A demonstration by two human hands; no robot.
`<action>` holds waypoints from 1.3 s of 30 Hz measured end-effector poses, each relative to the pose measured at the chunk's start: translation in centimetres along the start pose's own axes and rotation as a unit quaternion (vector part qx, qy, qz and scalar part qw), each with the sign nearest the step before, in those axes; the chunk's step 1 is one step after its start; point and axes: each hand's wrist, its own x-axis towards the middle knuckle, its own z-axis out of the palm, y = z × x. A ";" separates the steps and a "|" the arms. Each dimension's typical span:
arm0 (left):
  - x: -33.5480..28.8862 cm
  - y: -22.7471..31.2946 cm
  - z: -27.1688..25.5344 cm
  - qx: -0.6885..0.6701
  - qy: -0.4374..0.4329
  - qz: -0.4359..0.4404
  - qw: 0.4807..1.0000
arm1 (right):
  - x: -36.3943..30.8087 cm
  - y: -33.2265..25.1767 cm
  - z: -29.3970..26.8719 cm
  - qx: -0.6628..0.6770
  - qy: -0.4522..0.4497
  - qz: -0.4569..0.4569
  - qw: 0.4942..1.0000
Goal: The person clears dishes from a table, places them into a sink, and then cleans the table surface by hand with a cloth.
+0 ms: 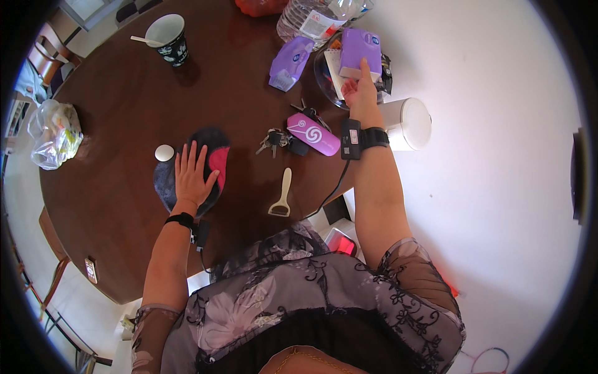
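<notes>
My left hand (192, 174) lies flat with its fingers spread on a dark grey and pink plush pad (218, 140). A small white round thing (164, 153) touches the pad's left edge. At the far right, my right hand (362, 90) is closed at the near end of a purple tissue pack (360, 47), one digit resting along it and the other fingers curled. That pack is over a glass bowl (321, 78) of mixed items, partly hidden by it and my hand. Another purple tissue pack (291, 62) stands left of the bowl.
A pale peeler (283, 190), keys (272, 142) and a purple pouch (313, 134) lie mid-table. Behind are a paper cup (167, 37) with a stick and wrapped water bottles (311, 22). A white canister (411, 124) stands by the wall; a plastic bag (56, 134) sits left.
</notes>
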 end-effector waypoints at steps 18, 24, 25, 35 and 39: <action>-0.2 -0.3 -0.1 0.017 0.012 0.005 1.000 | 0.6 -3.5 0.3 0.096 0.110 -0.087 0.985; -0.2 -1.0 0.0 0.027 0.009 0.007 1.000 | 0.0 -0.9 0.3 0.159 0.051 -0.053 0.985; -0.2 -1.1 0.1 0.027 0.010 0.008 1.000 | -0.1 0.0 0.5 0.186 0.037 -0.044 0.981; 0.1 -0.5 -0.5 0.042 -0.007 0.010 0.999 | -5.8 10.3 -1.5 -0.400 -0.094 -0.436 0.801; -0.1 -0.9 -1.0 0.051 -0.020 0.001 0.998 | -5.1 10.2 2.7 -0.407 -0.110 -0.586 0.692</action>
